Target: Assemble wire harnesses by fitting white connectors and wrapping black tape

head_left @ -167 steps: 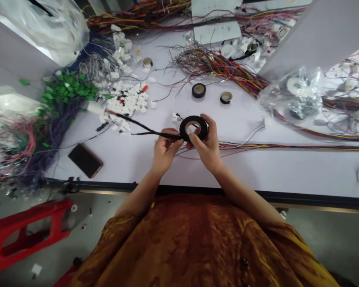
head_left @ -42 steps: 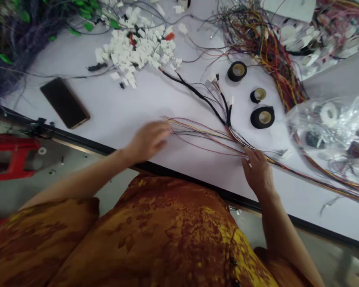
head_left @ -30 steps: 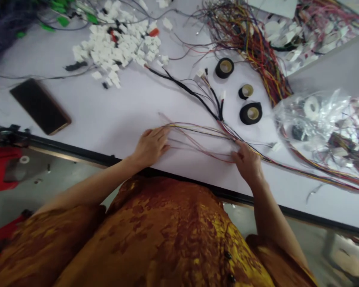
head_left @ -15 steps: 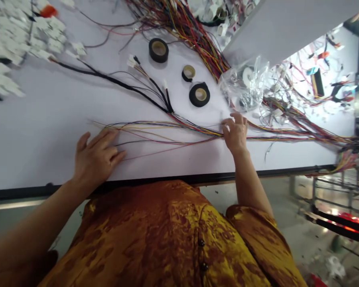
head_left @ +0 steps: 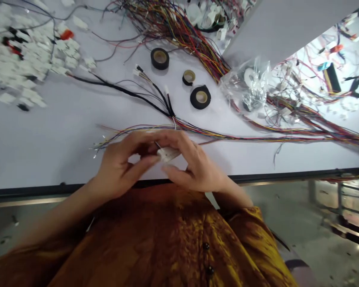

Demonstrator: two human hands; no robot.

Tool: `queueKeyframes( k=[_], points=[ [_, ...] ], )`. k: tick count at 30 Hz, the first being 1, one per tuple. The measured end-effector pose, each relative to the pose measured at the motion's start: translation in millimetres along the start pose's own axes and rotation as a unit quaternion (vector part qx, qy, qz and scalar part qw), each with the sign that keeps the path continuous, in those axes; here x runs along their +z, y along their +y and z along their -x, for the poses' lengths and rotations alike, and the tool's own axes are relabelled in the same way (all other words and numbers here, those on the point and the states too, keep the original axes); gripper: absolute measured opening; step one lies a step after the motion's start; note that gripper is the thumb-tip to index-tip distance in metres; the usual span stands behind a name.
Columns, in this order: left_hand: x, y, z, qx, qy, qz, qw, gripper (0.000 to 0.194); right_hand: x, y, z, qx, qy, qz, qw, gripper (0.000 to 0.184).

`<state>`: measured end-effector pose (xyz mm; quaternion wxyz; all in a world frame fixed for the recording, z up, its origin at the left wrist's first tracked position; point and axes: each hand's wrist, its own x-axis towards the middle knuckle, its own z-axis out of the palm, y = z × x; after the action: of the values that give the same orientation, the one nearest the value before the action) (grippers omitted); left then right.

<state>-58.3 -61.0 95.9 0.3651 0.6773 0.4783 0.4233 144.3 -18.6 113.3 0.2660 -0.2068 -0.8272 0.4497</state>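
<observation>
Left hand (head_left: 122, 165) and right hand (head_left: 194, 167) curl close together, fingertips pinching a white plastic connector (head_left: 168, 154) just below a bundle of colored wires (head_left: 197, 133).

The head camera looks forward and down onto a nearby workbench (head_left: 32, 139).

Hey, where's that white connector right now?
In the head view, the white plastic connector is held between the person's left hand and right hand, just below the multicoloured wire bundle and above the table's dark front edge.
</observation>
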Motion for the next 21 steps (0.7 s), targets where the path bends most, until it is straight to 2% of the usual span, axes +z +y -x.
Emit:
queueKeyframes(
  k=[2,5,7,8,10,12,14,16,17,19,21],
  points=[
    [-11.6,-6,5,-0.055,-0.001,0.019,0.998,0.029,22,9,-6,0.001,-0.028,0.049,0.998,0.059],
    [-29.4,-17,15,-0.150,-0.073,0.089,0.982,0.043,53,16,-14,0.062,-0.056,0.148,0.985,0.062],
    [-36.7,-25,21,-0.188,-0.078,0.122,0.971,0.046,66,16,-20,0.089,-0.065,0.159,0.981,0.065],
    [-39.2,-29,23,-0.204,-0.068,0.135,0.967,0.042,67,16,-23,0.078,-0.071,0.137,0.985,0.067],
    [-43.5,-39,26,-0.237,-0.044,0.154,0.958,0.033,59,22,-28,0.040,-0.075,0.054,0.995,0.069],
    [-49.0,-51,27,-0.263,-0.002,0.176,0.949,0.025,41,37,-32,0.048,-0.024,-0.008,0.999,0.062],
    [-57.2,-64,24,-0.278,0.064,0.206,0.936,0.021,20,64,-35,0.120,0.092,0.019,0.988,0.045],
    [-68.5,-79,20,-0.298,0.111,0.231,0.919,0.022,2,97,-37,0.197,0.203,0.105,0.953,0.029],
    [-75.0,-86,17,-0.312,0.121,0.239,0.911,0.023,-3,112,-39,0.221,0.225,0.137,0.939,0.025],
    [-87.9,-101,11,-0.339,0.108,0.243,0.903,0.025,-8,139,-41,0.246,0.217,0.177,0.928,0.022],
    [-98.3,-116,5,-0.344,0.083,0.201,0.913,0.028,-5,155,-43,0.257,0.188,0.209,0.925,0.024]
  ],
)
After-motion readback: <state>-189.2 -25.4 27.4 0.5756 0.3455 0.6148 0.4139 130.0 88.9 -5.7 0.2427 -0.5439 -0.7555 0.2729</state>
